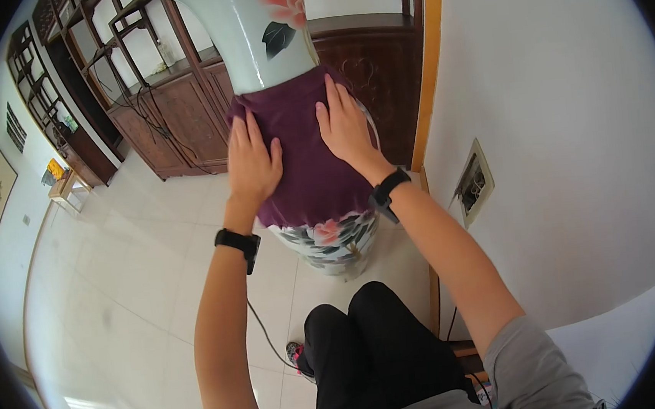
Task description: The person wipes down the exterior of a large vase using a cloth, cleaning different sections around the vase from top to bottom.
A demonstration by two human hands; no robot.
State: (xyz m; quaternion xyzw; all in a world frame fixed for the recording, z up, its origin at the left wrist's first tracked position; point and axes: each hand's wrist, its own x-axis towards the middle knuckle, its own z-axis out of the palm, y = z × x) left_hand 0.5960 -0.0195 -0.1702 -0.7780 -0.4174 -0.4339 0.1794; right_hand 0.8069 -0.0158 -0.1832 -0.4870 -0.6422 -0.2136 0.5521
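A tall white porcelain vase (270, 63) with painted pink flowers and dark leaves stands on the floor in front of me. A dark purple cloth (305, 160) lies over its wide middle, leaving the neck and the lower body bare. Against the cloth's left side rests my left hand (253, 164), fingers stretched upward and thumb apart. My right hand (347, 126) lies flat on the upper right of the cloth, its fingers extended near the top edge. The vase's far side is hidden.
Behind the vase stands a dark wooden cabinet (182, 120) with open shelving and hanging cables. The white wall (558, 109) on the right holds an open socket box (476, 183). A small stool (71, 190) stands far left. A cable (264, 329) runs by my foot.
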